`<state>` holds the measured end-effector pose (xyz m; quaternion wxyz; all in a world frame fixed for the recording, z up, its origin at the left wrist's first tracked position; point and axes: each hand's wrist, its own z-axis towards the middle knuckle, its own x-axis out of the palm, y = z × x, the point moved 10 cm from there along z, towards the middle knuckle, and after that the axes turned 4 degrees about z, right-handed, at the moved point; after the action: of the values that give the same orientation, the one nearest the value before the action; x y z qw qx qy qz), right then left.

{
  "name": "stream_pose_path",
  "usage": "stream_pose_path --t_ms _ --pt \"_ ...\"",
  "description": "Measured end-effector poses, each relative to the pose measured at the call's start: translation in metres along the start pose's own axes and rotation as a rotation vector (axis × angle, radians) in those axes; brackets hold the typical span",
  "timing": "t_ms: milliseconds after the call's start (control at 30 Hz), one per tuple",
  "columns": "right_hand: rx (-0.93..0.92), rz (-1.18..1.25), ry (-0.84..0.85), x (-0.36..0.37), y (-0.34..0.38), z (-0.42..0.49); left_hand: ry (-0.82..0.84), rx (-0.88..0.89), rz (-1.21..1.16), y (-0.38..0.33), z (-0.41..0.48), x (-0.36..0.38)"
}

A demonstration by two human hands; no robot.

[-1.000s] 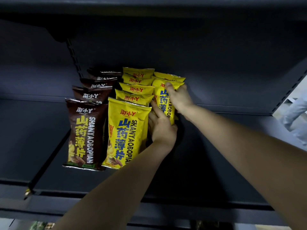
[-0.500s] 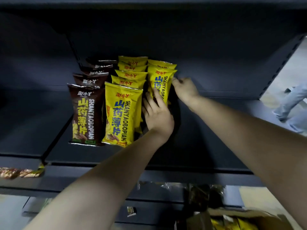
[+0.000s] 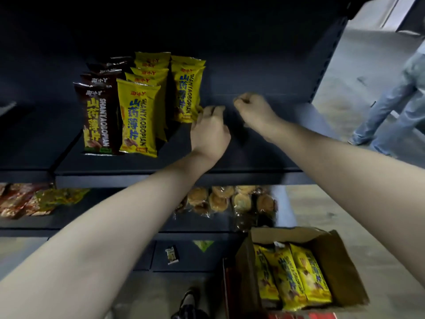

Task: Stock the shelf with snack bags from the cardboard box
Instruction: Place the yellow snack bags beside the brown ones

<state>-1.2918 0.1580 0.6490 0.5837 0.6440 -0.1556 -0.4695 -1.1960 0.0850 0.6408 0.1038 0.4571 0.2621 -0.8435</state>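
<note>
Three rows of snack bags stand on the dark shelf [image 3: 253, 162]: brown bags [image 3: 97, 118] at the left, yellow bags [image 3: 136, 116] in the middle, and a short yellow row [image 3: 185, 93] on the right. My left hand [image 3: 209, 130] hovers over the shelf, its bent fingertips at the lower right corner of the right-hand yellow row and holding nothing. Further right, my right hand [image 3: 255, 109] is curled into a loose fist and empty. At the bottom right, an open cardboard box [image 3: 340, 268] on the floor holds several more yellow bags [image 3: 292, 275].
The shelf below carries wrapped round pastries [image 3: 230, 201] and, at the left, reddish packets [image 3: 27, 201]. A small packet [image 3: 172, 255] lies on the lowest level. A person in jeans [image 3: 395, 107] stands on the floor to the right of the shelf's end.
Both hands have let go of the right-hand yellow bag, which now stands upright in its row, and have drawn back toward me. My view has tipped down, bringing the box into sight.
</note>
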Motion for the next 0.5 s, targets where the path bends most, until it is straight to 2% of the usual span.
stream_pose_path --t_ms 333,500 --pt "-0.012 0.019 0.039 -0.052 -0.036 -0.072 -0.046 0.026 -0.068 -0.064 -0.076 -0.012" --pt "0.001 0.029 0.037 -0.072 -0.056 -0.098 -0.073 0.102 -0.111 -0.101 -0.108 -0.009"
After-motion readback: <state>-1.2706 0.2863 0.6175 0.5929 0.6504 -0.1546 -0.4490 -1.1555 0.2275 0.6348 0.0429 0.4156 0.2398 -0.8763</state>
